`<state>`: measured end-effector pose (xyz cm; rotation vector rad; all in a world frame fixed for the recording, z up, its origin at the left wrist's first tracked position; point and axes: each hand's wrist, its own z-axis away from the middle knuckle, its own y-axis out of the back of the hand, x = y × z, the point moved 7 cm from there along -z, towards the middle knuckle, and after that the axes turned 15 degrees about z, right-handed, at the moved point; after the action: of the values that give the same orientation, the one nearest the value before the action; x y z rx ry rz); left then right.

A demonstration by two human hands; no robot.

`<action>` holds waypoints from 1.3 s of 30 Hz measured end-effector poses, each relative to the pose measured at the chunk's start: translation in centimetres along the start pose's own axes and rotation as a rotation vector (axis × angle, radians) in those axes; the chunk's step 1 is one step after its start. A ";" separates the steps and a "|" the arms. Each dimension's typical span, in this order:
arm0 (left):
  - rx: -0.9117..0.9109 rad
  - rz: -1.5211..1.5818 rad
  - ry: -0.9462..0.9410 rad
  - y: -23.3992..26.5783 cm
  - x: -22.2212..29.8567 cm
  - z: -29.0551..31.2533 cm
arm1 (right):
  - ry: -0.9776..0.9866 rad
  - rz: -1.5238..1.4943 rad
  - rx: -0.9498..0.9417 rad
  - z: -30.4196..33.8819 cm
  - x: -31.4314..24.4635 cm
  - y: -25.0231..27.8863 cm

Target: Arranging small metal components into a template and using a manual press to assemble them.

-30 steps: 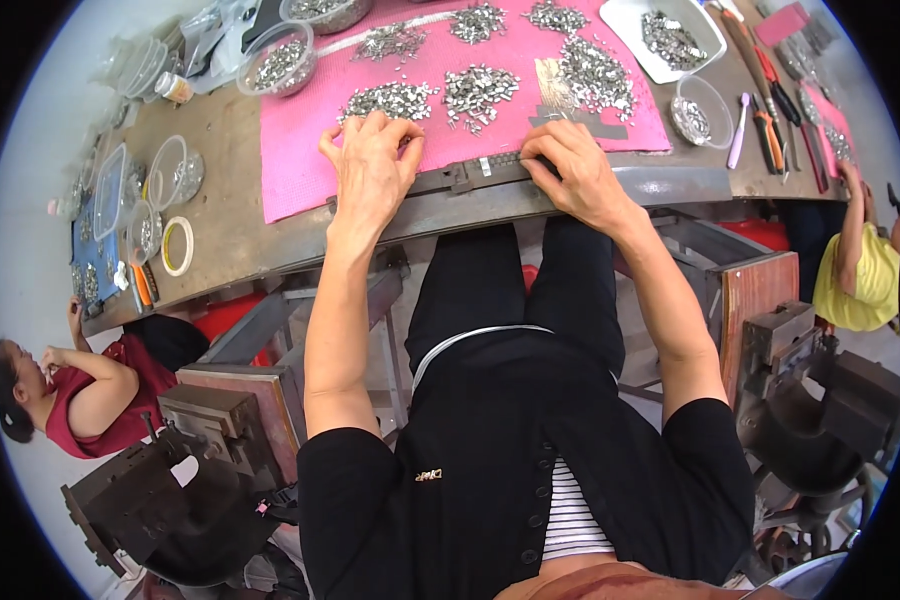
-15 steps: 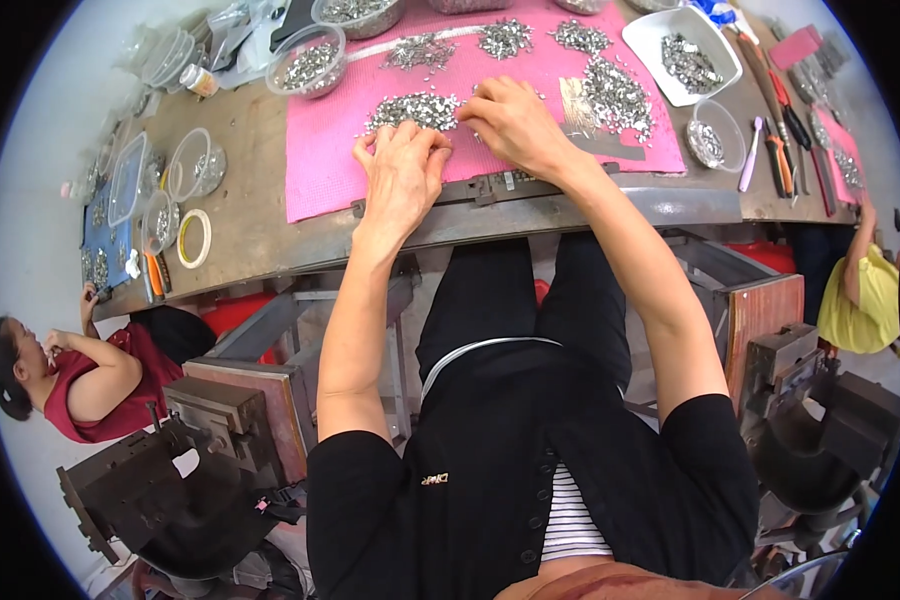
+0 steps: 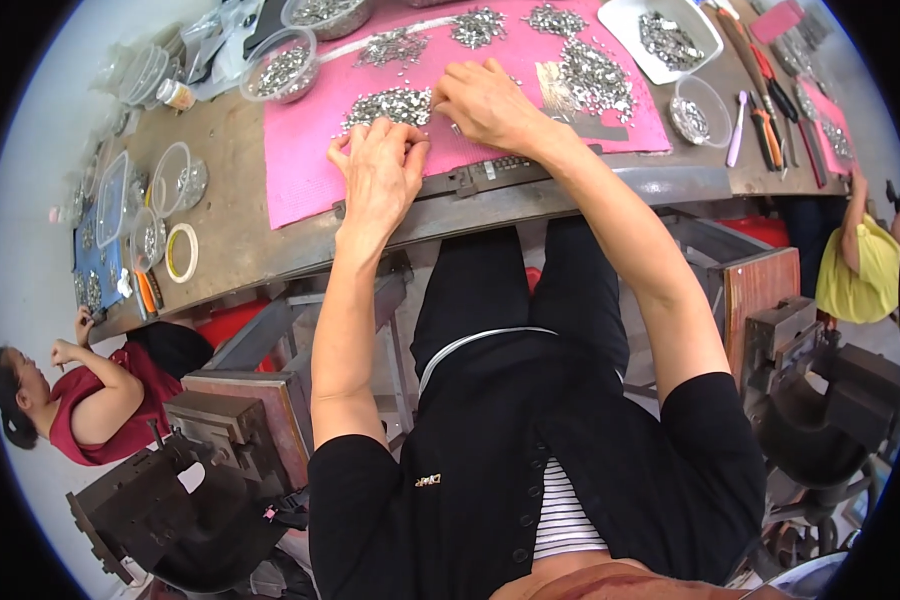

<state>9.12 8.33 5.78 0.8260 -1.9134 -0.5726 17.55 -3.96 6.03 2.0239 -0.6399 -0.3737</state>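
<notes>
My left hand (image 3: 382, 165) reaches the near side of a pile of small silvery metal pieces (image 3: 385, 107) on a pink mat (image 3: 295, 170). Its fingers are curled, the thumb and index close together, and their tips are partly hidden. My right hand (image 3: 485, 108) is bent in a pinch at the pile's right side. Whatever either hand may hold is too small or hidden to tell. Below the hands, a dark metal bar-shaped fixture (image 3: 470, 180) lies along the table's front edge, with a row of small pieces in it.
More metal pieces lie heaped (image 3: 595, 80) to the right. A clear round tub (image 3: 282, 68), a white tray (image 3: 703, 58) and another tub (image 3: 715, 118) stand around the mat. Orange-handled pliers (image 3: 767, 138) lie far right. Co-workers sit at left (image 3: 110, 400) and right (image 3: 858, 265).
The whole view has shifted, so the table sits slightly further left and higher. Both hands stay at the same pile, fingers still bent. The left co-worker's raised hand has moved slightly.
</notes>
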 end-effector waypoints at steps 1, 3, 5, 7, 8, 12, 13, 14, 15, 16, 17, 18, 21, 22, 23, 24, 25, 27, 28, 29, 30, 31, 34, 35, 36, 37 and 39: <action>0.020 0.000 -0.009 0.0 0.1 0.1 | -0.032 -0.058 0.010 0.5 0.5 1.0; 0.032 0.030 -0.035 -0.1 0.9 0.1 | -0.122 -0.208 -0.027 2.3 2.1 3.1; 0.034 0.127 -0.117 -1.0 3.0 0.2 | -0.163 -0.252 -0.024 4.9 2.8 5.1; -0.001 0.207 -0.205 -2.7 5.5 0.2 | -0.226 -0.321 -0.055 7.4 3.5 6.1; -0.025 0.253 -0.233 -3.6 6.6 0.3 | -0.252 -0.339 -0.048 8.5 3.5 6.2; -0.013 0.249 -0.275 -5.9 8.5 0.2 | -0.305 -0.306 0.004 10.7 3.1 7.4; -0.015 0.250 -0.275 -6.1 8.5 0.2 | -0.324 -0.319 -0.014 10.9 3.0 7.4; -0.014 0.225 -0.276 -6.2 8.5 0.2 | -0.325 -0.320 -0.014 11.1 2.9 7.4; -0.015 0.202 -0.280 -6.4 8.6 0.1 | -0.294 -0.278 0.009 11.3 2.5 7.4; -0.019 0.203 -0.284 -6.5 8.8 0.0 | -0.261 -0.236 0.032 11.5 2.2 7.3; -0.027 0.219 -0.276 -6.4 8.8 0.0 | -0.265 -0.218 0.035 11.6 2.1 7.2; -0.034 0.232 -0.265 -6.4 8.7 0.0 | -0.267 -0.219 0.036 11.6 1.9 7.1; -0.027 0.291 -0.282 -6.0 8.2 0.0 | -0.237 -0.159 0.049 11.4 1.4 7.0; -0.024 0.299 -0.252 -5.7 8.1 0.0 | -0.224 -0.122 0.050 11.4 1.2 7.0; -0.026 0.300 -0.253 -5.7 8.0 0.1 | -0.210 -0.085 0.051 11.4 1.0 6.9; -0.012 0.303 -0.226 -5.7 7.7 0.2 | -0.211 -0.085 0.050 11.3 0.9 6.9; 0.003 0.305 -0.199 -5.6 7.4 0.3 | -0.182 -0.053 0.067 11.2 0.6 7.1; 0.026 0.288 -0.199 -5.7 7.5 0.6 | -0.154 -0.021 0.082 11.1 0.3 7.3; 0.049 0.271 -0.199 -5.6 7.6 0.7 | -0.158 -0.036 0.079 11.1 0.4 7.4; 0.049 0.273 -0.198 -5.8 7.7 0.7 | -0.162 -0.051 0.076 11.2 0.5 7.5; 0.051 0.244 -0.192 -5.9 7.8 0.7 | -0.162 -0.049 0.075 11.3 0.6 7.5; 0.052 0.215 -0.185 -6.1 7.9 0.7 | -0.216 -0.125 0.087 11.5 1.3 7.5; 0.062 0.185 -0.186 -6.1 8.5 0.6 | -0.318 -0.211 0.093 12.5 2.6 7.9; 0.061 0.188 -0.186 -6.3 8.6 0.6 | -0.371 -0.219 0.128 13.0 3.1 8.1; 0.064 0.154 -0.158 -6.4 8.6 0.5 | -0.423 -0.225 0.164 13.5 3.5 8.3; 0.067 0.120 -0.130 -6.5 8.5 0.5 | -0.469 -0.230 0.174 13.9 3.7 8.4; 0.068 0.106 -0.120 -6.7 8.5 0.4 | -0.500 -0.239 0.195 14.6 3.8 8.3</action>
<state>8.01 -2.46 5.95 0.7425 -2.0829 -0.5042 10.95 -19.81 5.81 2.2134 -0.7582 -1.0153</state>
